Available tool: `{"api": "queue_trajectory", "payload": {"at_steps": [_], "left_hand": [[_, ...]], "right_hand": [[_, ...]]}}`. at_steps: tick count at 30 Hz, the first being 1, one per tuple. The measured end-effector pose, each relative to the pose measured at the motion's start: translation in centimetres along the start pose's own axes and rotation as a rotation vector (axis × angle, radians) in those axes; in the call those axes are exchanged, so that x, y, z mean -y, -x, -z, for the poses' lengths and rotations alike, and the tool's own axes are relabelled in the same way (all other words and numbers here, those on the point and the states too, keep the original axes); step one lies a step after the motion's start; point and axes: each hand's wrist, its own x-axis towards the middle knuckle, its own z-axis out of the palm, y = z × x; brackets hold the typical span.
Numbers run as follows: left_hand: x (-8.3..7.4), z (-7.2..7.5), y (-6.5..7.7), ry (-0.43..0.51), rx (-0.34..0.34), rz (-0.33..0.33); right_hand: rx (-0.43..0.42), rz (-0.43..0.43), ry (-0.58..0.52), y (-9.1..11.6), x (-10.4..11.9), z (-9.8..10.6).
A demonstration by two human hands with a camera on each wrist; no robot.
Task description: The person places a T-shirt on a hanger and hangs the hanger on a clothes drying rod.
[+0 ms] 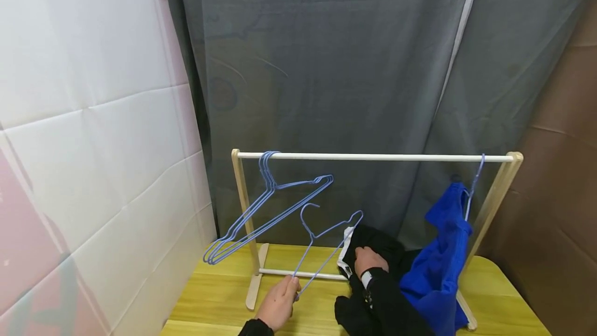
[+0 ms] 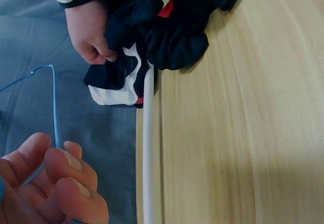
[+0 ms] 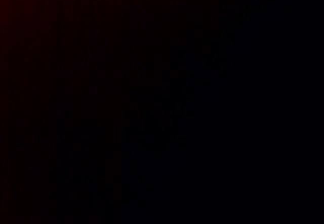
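My left hand (image 1: 278, 302) pinches one end of a blue wire clothes hanger (image 1: 311, 239); its hook points up, off the rack. In the head view, the hanger's far end overlaps the white edge of a black garment (image 1: 389, 242). My right hand (image 1: 370, 261) grips that garment with curled fingers. White and red trim shows on the crumpled cloth in the left wrist view, where the right hand (image 2: 88, 34) pinches the fabric near a white-edged opening. Part of the garment is hidden behind the right arm. The right wrist view is almost wholly black.
A small rack with a white rail (image 1: 373, 157) and wooden legs stands on the wooden table (image 1: 205, 299). Several blue hangers (image 1: 261, 211) hang at its left. At the right, a blue garment (image 1: 440, 258) hangs on another hanger. A grey curtain (image 1: 326, 66) closes the back.
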Motion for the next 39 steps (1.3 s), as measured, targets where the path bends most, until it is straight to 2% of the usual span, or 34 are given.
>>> {"api": "queue_trajectory", "payload": {"at_steps": [5, 8, 11, 16, 21, 24, 28, 31, 34, 39], "left_hand": [[0.0, 0.3, 0.0, 0.030, 0.017, 0.009], [-0.1, 0.6, 0.0, 0.055, 0.021, 0.022], [-0.4, 0.8, 0.1, 0.077, 0.024, 0.027], [-0.8, 0.9, 0.3, 0.070, 0.023, 0.001], [-0.6, 0.9, 0.4, 0.095, 0.049, -0.007], [-0.3, 0.9, 0.5, 0.101, 0.074, -0.034], [-0.2, 1.1, 0.6, 0.116, 0.124, -0.102], [-0.4, 1.2, 0.8, 0.126, 0.152, -0.137], [-0.7, 1.4, 0.9, 0.118, 0.158, -0.142], [-1.4, 1.5, 1.3, 0.103, 0.182, -0.112]], "right_hand": [[0.001, -0.100, -0.139, -0.7, -0.6, 1.9], [0.019, -0.102, -0.172, -1.0, -1.1, 3.5], [0.008, -0.060, -0.152, -1.3, -1.7, 4.8], [-0.067, -0.022, -0.089, -1.4, -3.0, 6.0], [-0.053, 0.028, -0.022, -1.2, -3.3, 7.1], [-0.089, 0.038, -0.017, -1.4, -3.5, 8.0], [-0.165, 0.023, -0.092, -1.9, -4.1, 9.6], [-0.174, 0.009, -0.161, -2.2, -4.5, 11.0], [-0.142, -0.012, -0.207, -2.2, -4.8, 12.3], [-0.123, -0.046, -0.261, -1.9, -5.3, 13.6]]}}
